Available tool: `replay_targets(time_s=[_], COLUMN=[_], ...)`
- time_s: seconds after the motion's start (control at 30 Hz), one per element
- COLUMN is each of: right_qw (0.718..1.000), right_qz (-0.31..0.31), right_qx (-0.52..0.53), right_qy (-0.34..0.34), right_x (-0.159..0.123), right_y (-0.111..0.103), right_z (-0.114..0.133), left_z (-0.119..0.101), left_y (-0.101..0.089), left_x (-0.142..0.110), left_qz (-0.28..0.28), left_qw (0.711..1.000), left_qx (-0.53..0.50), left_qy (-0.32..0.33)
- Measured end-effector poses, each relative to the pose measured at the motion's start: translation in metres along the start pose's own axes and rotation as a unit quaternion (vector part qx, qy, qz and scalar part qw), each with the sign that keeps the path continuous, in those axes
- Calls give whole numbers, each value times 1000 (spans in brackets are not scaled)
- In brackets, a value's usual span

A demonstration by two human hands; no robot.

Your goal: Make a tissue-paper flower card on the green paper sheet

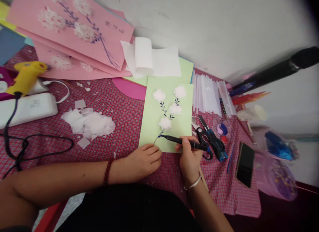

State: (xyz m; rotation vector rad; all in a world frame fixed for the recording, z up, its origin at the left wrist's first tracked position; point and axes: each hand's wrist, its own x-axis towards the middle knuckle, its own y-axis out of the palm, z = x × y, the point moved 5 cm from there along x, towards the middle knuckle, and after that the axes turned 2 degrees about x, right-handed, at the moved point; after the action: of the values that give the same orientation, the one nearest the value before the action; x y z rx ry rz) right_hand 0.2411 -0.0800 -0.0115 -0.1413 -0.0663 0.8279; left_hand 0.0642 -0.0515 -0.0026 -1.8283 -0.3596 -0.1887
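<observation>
On a light green paper sheet [149, 125], fluffy white paper flowers [164, 123] sit along a drawn stem with small dark blue leaves. My right hand [190, 155] grips a black pen [178, 139] whose blue tip touches the sheet beside the lower stem. With fingers lying flat, my left hand [143, 160] rests over the sheet's lower left corner and holds nothing. Dark scissors [204, 135] and a box cutter [209, 130] lie just right of the pen.
At left are white paper scraps [87, 122], a yellow glue gun [27, 77] and a white power strip [32, 107]. Pink flower cards [107, 12] and a tissue roll [144, 56] stand behind. A phone [245, 164] and a purple container [271, 175] are at right.
</observation>
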Motion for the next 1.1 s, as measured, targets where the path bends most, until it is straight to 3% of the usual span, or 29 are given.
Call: replay_targets(time_s=[0.27,0.73,0.97,1.1], right_qw=[999,998,1000,999], right_qz=[14,24,22,-8], right_qx=[-26,-52,-13,49], right_qy=[-11,-3,8,14], right_x=[8,7,9,7], right_y=[13,11,12,1], right_z=[2,-1,-3,4], left_z=[1,1,1,2], left_y=[-2,-1,0,-2], left_x=[1,2,0,1], left_qz=[19,32,36,19], left_qw=[1000,999,999,1000], left_qx=[-15,-23,-15,-18], left_qy=[-2,-8,-10,-13])
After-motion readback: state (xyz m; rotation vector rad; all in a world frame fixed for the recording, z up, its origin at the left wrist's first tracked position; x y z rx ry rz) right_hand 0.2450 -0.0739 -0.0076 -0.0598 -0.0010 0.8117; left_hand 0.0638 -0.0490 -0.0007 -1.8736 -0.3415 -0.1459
